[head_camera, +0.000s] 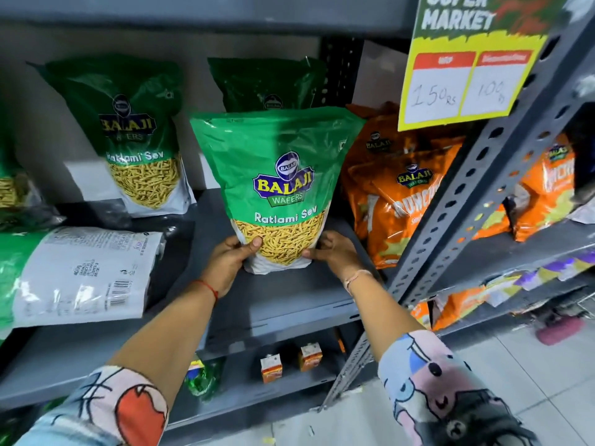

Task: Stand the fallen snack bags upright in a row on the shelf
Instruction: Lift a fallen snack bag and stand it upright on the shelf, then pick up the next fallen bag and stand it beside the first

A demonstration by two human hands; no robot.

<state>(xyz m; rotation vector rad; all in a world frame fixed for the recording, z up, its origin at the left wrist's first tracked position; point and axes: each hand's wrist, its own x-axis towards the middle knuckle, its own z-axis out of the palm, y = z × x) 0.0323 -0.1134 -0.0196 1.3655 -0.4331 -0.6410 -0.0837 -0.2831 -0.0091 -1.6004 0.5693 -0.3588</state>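
A green Ratlami Sev bag (283,188) stands upright on the grey shelf (283,304), front facing me. My left hand (230,262) grips its lower left corner and my right hand (336,252) grips its lower right corner. Directly behind it stands another green bag (267,82), mostly hidden. A third green bag (135,133) stands upright at the back left. A fallen green bag (83,275) lies flat at the left, its white back label up. Part of one more bag (13,194) shows at the far left edge.
Orange snack bags (396,201) stand close to the right of the held bag. A slotted grey upright post (463,201) carries a yellow price sign (463,82). More orange bags (547,185) fill the neighbouring rack. Small cartons (289,362) sit on the lower shelf.
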